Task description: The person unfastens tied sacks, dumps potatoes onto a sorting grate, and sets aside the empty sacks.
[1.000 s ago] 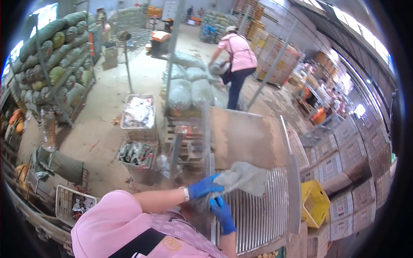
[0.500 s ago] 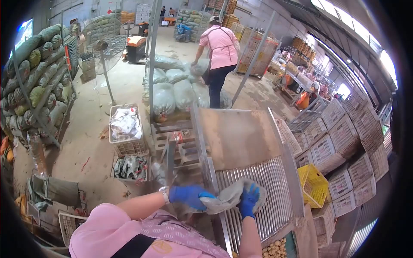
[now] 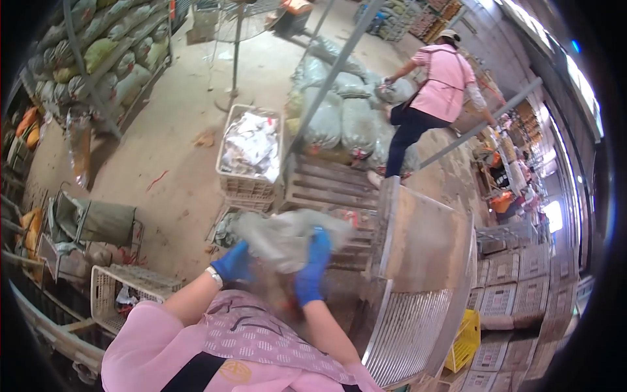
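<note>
A limp grey-green sack [image 3: 277,240], blurred by motion, is spread between my two blue-gloved hands. My left hand [image 3: 233,263] is closed on its lower left side, though the fingertips are partly hidden. At its right side my right hand [image 3: 313,266] grips the fabric, with fingers pointing up. Behind the sack, and partly covered by it, is a crate [image 3: 225,219] with similar crumpled sacks. To the right of my hands stands a sloping metal roller chute [image 3: 408,333] with a brown board [image 3: 428,242] at its upper end.
A crate of white scraps [image 3: 251,147] stands ahead, beside a wooden pallet [image 3: 326,183]. Filled sacks [image 3: 323,121] are piled beyond it, where a person in pink [image 3: 444,81] leans over. Stacked crates [image 3: 516,287] and a yellow crate [image 3: 465,340] stand right; a fan stand [image 3: 236,65] is behind.
My view has turned left. Both hands have carried the sack left, off the roller chute, toward the crates. The other person has stepped and reaches out with both arms.
</note>
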### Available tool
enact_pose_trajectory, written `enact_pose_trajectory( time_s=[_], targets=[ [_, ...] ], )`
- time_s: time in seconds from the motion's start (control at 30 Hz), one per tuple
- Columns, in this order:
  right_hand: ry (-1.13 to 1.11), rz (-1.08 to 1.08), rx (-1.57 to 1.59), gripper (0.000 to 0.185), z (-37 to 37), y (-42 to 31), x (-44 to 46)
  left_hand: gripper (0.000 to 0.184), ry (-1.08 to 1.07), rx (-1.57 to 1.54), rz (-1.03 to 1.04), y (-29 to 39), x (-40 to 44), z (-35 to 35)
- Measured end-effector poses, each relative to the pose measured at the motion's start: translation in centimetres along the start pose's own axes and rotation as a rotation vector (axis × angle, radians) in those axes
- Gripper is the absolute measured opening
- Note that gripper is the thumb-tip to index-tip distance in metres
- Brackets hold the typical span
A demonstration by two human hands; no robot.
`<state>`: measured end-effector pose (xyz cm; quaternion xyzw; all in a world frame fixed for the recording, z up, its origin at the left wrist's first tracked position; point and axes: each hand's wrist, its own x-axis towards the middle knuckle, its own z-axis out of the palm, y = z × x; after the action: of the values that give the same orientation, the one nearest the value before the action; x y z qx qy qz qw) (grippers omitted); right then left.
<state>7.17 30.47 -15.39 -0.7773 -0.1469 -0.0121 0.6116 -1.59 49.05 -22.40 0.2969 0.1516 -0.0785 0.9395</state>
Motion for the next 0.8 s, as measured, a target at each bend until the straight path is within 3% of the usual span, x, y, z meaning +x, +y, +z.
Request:
enact_pose_trajectory(
  time_s=[0.03, 0.1, 0.17, 0.2, 0.23, 0.3, 0.33, 0.4, 0.43, 0.57, 0.63, 0.7, 0.77, 0.8],
  targets=[
    [-0.159, 0.244, 0.309, 0.039, 4.2, 4.0, -1.9, 0.055, -0.101, -0.112, -0.084, 1.1, -0.8, -0.4],
    [-0.287, 1.02, 1.025, 0.038, 13.0, 15.5, -7.2, 0.047, -0.038, 0.88, 0.371, -0.5, -2.0, -5.7],
    [-0.336, 1.268, 1.053, 0.037, 14.2, 13.1, -8.1, 0.047, 0.037, 1.419, 0.475, 0.2, -3.6, -7.5],
    [-0.363, 1.384, 1.058, 0.037, 14.1, 12.3, -7.9, 0.047, 0.012, 1.461, 0.442, -0.3, -2.8, -9.1],
    [-0.576, 1.079, 0.731, 0.038, 13.9, 13.8, -8.2, 0.047, -0.014, 1.501, 0.415, -0.3, -2.0, -10.2],
    [-0.909, 0.422, 0.08, 0.043, 13.0, 17.4, -9.4, 0.04, 0.333, 0.604, 0.342, -0.4, -0.7, -11.9],
    [-0.96, 0.344, -0.114, 0.049, 11.8, 16.8, -8.9, 0.038, 0.485, 0.151, 0.309, 0.8, 0.3, -11.9],
    [-0.958, 0.201, -0.354, 0.057, 9.5, 15.0, -7.5, 0.036, 0.99, 0.888, 0.391, 3.4, 2.2, -10.8],
    [-0.909, 0.14, -0.402, 0.059, 8.4, 14.1, -6.4, 0.036, 0.906, 1.23, 0.38, 5.1, 2.3, -11.0],
    [-0.601, -0.344, -0.821, 0.072, 7.5, 4.4, 2.4, 0.03, 0.295, 1.813, -0.071, 6.9, 3.8, -12.2],
    [-0.828, -0.362, -0.92, 0.084, 9.5, 4.8, 5.6, 0.028, 0.303, 1.751, 0.018, 6.6, 3.7, -11.2],
    [-0.97, -0.146, -0.564, 0.095, 10.6, 7.9, 5.0, 0.034, 0.347, 1.58, 0.108, 7.7, 3.6, -8.6],
    [-0.931, 0.273, 0.24, 0.103, 13.3, 14.8, 3.5, 0.039, 0.523, 1.009, 0.24, 6.9, 5.2, -9.7],
    [-0.908, 0.38, 0.293, 0.11, 14.2, 14.2, 3.3, 0.042, 0.601, 0.716, 0.296, 6.1, 5.9, -10.8]
  ],
)
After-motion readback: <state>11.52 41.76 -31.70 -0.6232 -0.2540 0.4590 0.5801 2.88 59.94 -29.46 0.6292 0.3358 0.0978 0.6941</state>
